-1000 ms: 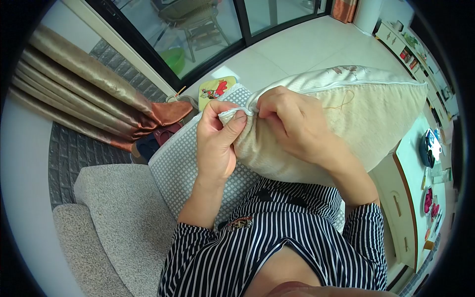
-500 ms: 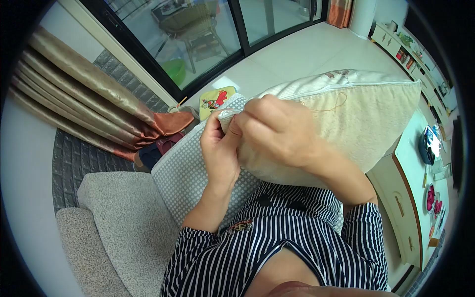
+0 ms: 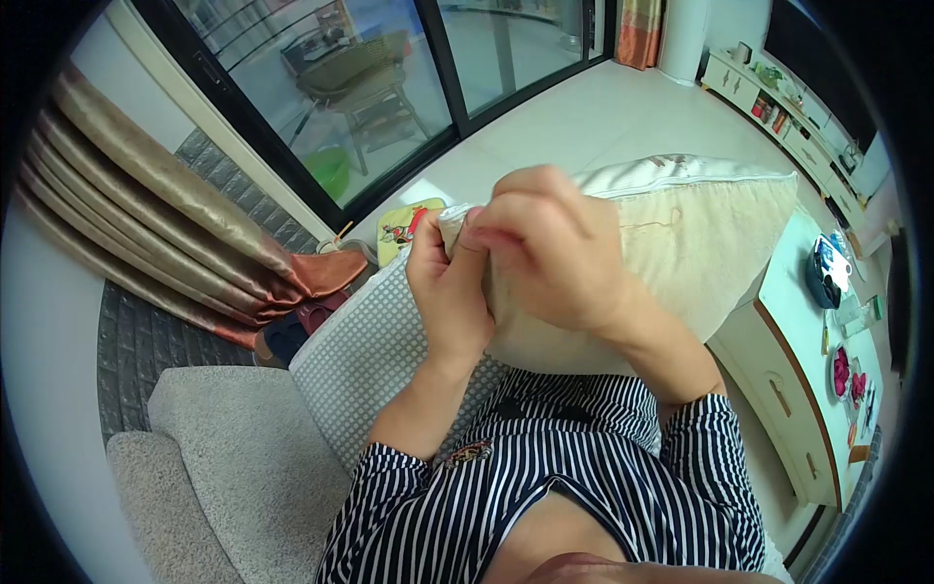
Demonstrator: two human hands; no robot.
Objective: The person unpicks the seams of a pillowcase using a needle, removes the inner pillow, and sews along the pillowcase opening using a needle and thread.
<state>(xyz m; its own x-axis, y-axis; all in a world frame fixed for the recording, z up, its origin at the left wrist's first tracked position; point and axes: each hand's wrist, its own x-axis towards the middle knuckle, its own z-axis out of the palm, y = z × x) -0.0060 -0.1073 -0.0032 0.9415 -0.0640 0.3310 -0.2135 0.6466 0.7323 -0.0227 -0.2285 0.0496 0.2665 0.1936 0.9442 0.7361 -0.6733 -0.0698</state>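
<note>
Cushion: We saw the cream cushion (image 3: 715, 248) above the person's lap, spread from the two hands toward the right, with its pale patterned face uppermost.
Zip edge: We traced a white zip (image 3: 744, 179) along the seam between the patterned face and the plain cream side.
Left hand: We found the left hand (image 3: 452, 297) at the cushion's near-left corner (image 3: 449, 224), thumb and fingers clamped on the fabric.
Right hand: We saw the right hand (image 3: 559, 253) just beside that corner, in front of the cushion, its fingers curled; with the tips blurred, we could not tell whether they were closed on anything.
Thread: We noticed a thin orange-brown thread (image 3: 671, 223) looping over the cream side, near the right hand.
Seat: We saw a dotted cover (image 3: 365, 341) under the left forearm, beside the grey sofa (image 3: 248, 443).
Drawer table: To the right, we saw a white table (image 3: 778, 282) bearing a dark blue container (image 3: 823, 277) and pink items (image 3: 841, 372).
Door side: Beyond the corner, we saw a yellow mat (image 3: 394, 234) near the glass door (image 3: 449, 73).
</note>
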